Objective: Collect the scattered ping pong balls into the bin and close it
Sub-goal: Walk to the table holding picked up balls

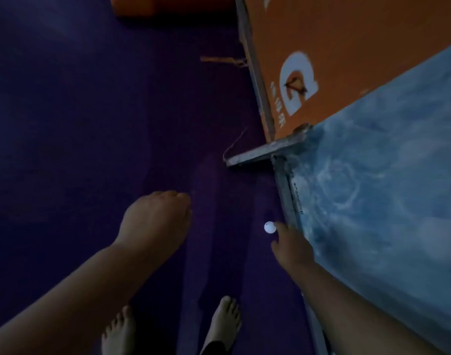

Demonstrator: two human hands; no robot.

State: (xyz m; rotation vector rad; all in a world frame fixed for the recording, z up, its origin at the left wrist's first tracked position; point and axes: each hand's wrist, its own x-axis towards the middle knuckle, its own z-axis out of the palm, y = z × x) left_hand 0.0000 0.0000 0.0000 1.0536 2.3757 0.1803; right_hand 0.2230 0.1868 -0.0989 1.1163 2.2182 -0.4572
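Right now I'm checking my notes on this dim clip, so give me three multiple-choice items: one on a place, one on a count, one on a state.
1. The ping pong ball lies:
A. on the purple floor beside the blue panel
B. on the orange board
C. in a bin

2. Balls in view:
A. three
B. one
C. none

3. The right hand is:
A. far away
B. fist shut around the ball
C. fingers at the ball, not closed round it

Key: 1 A, floor shows round it; 2 B, a single white ball; 3 C, the ball shows whole at the fingertips.

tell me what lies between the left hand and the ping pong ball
Only bare purple floor between the left hand and the ping pong ball, seen in the head view.
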